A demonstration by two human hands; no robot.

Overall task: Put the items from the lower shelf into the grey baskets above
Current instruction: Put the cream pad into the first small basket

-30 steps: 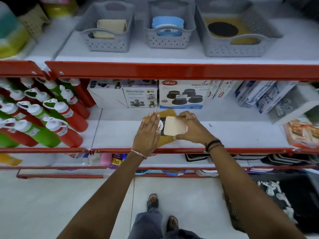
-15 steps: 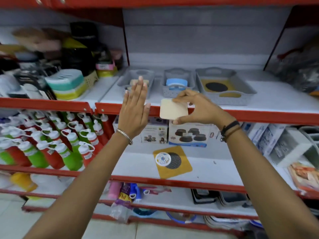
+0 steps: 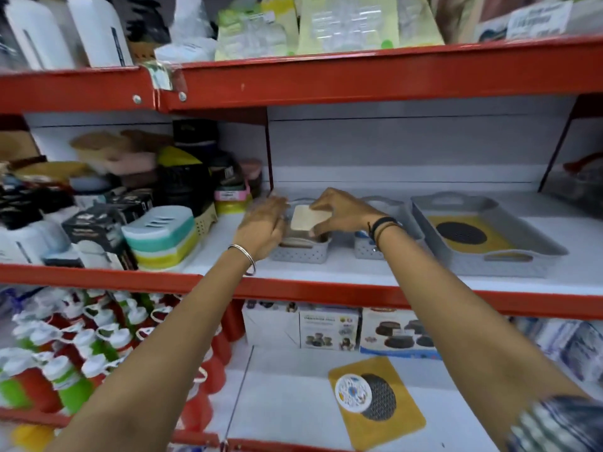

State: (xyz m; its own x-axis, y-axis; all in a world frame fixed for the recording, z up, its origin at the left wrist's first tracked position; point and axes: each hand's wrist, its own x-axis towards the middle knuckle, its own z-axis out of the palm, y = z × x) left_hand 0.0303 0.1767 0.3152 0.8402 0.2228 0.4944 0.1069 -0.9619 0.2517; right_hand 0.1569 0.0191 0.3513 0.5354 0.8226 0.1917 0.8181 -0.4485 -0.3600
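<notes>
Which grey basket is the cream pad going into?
The leftmost grey basket: both hands hover over it, the right hand holding the cream pad above it.

Held pad (image 3: 308, 217): plain cream. Baskets (image 3: 303, 254) grey with dotted perforation; shelf edges (image 3: 326, 293) red. Lower-shelf mat (image 3: 377, 402) mustard yellow, bearing a black mesh disc and white printed label.

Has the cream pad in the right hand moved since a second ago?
Yes. The cream pad has gone from the lower shelf up to just over the left grey basket, held by the right hand.
</notes>
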